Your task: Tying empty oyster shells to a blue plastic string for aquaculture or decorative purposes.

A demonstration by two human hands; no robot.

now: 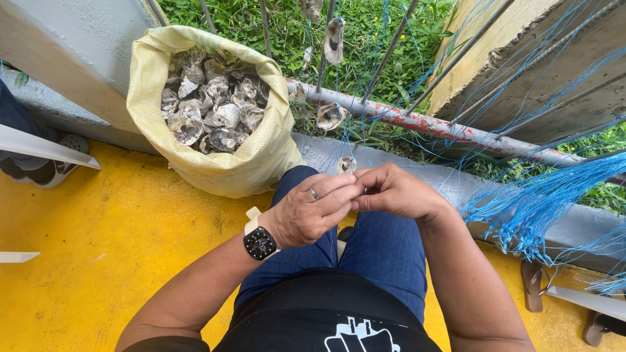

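At the bottom centre of the frame sit the person's black printed shirt (326,319) and blue denim jeans (372,251), the knees pointing up the frame over the yellow painted floor (98,261). Just above the knees, at the middle of the frame, the two hands meet fingertip to fingertip. The left hand (312,212), with a ring on one finger and a black square wristwatch on a white strap (259,242) at the wrist, has its fingers curled inward and pinched together; the right hand (396,191) is likewise clenched in a pinch against it. What the fingertips grip is too fine to make out, though a small pale oyster shell (346,164) shows just above them, touching or nearly touching the fingers. Further up the frame, thin blue strings (339,98) rise from the hands, carrying more grey shells (330,115) hung one above another. To the upper left stands a yellow woven sack (251,166), open-mouthed and full of grey-white oyster shells (212,104). A loose bundle of blue twine (541,202) spreads at the right, over a rusty red-and-grey metal pipe (424,124), with green grass (365,39) beyond it at the top.
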